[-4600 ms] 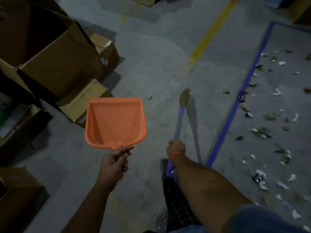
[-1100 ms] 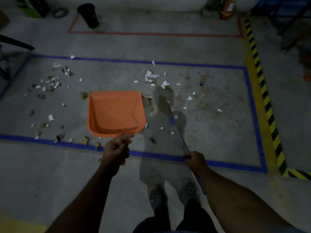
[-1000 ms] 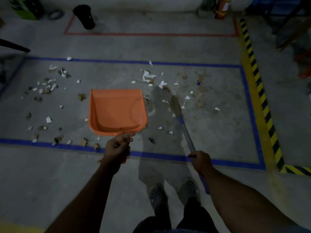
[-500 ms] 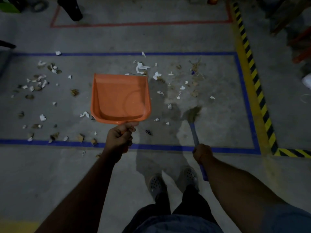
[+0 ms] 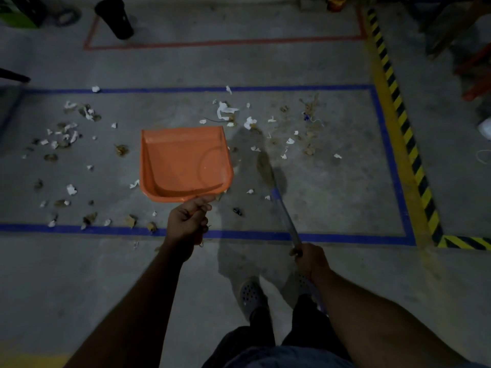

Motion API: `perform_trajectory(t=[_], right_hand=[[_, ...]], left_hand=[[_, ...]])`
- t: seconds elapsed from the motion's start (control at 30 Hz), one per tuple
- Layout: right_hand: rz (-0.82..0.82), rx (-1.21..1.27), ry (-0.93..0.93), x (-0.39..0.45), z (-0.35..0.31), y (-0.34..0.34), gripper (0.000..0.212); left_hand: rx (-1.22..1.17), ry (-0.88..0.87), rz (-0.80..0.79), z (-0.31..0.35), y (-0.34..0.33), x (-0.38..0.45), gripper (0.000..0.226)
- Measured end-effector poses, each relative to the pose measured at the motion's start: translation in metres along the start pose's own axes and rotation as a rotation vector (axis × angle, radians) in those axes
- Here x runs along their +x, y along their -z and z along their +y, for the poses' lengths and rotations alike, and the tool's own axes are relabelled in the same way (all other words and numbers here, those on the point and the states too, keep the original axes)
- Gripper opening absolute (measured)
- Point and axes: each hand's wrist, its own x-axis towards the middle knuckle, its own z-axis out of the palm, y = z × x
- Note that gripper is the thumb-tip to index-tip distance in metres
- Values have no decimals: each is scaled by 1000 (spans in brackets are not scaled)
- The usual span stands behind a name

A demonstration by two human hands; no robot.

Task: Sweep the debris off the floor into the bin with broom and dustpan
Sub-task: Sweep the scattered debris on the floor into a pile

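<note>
My left hand (image 5: 187,221) grips the handle of an orange dustpan (image 5: 184,163), held above the floor with its mouth facing away from me. My right hand (image 5: 309,258) grips the blue-grey shaft of a broom (image 5: 281,208); its brown head (image 5: 265,168) reaches the floor just right of the pan. Debris (image 5: 225,111) of white paper scraps and brown bits lies scattered inside a blue-taped rectangle (image 5: 239,235), with another cluster of scraps (image 5: 66,134) at the left. A black bin (image 5: 114,18) stands at the far left, inside a red-taped area.
A yellow-and-black hazard stripe (image 5: 406,134) runs along the right side. Orange and dark racks (image 5: 470,49) stand beyond it. A green box (image 5: 18,14) sits top left. My feet in perforated clogs (image 5: 249,293) stand just outside the blue tape.
I turned from the cardboard boxes to face the taped debris area. In the last half second the broom head swung left, closer to the dustpan; the dustpan stays held up.
</note>
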Motion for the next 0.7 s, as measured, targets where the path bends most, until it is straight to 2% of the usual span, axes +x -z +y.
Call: perform_trajectory(t=[0.07,0.2,0.37,0.53,0.7], right_hand=[[-9,-50,-63,-14,8,-3,22],[-149,-218,-69,-33,7,-20,29],[-223,-130,21,-27,-42,-38,29],[-189,-40,180,-3,-87,-6,26],[-69,-3,193,10,-76,34,25]], left_hand=[[5,10,12,-2,5,-2,23],[-15,36,40,-6,14,-9,20],[6,-10,27,-11,28,-14,21],[12,4,5,-11,27,-7,20],[15,18,2,6,3,14,20]])
